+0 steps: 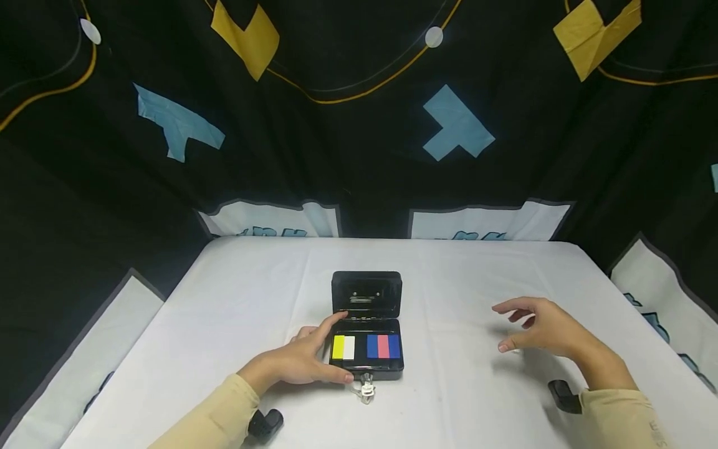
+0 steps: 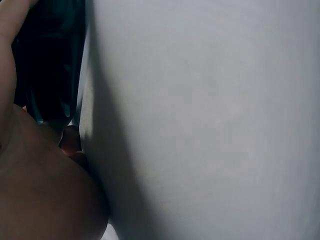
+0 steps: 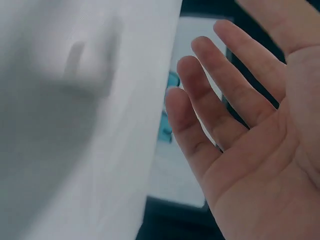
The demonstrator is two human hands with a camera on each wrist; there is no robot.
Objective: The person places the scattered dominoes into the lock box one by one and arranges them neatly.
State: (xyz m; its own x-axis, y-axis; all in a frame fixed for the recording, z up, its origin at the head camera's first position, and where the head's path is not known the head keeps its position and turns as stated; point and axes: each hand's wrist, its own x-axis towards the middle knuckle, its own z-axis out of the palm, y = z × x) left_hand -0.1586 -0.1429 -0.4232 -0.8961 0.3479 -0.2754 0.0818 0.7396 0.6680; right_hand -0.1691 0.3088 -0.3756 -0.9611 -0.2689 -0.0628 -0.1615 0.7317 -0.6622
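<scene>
A small black cash box stands on the table with its lid raised. Inside it, a yellow piece and a white piece lie on the left. Blue and pink pieces lie side by side on the right. Keys with a white tag hang at the front lock. My left hand grips the box's left side, thumb at the front corner and a finger near the hinge. My right hand hovers over the table at the right, holding nothing, fingers loosely bent and apart.
A white cloth covers the table. Behind it hangs a black curtain with blue and yellow patches. A tiny pale object shows beside the right thumb, too small to identify. Black wrist-worn pieces show below both hands.
</scene>
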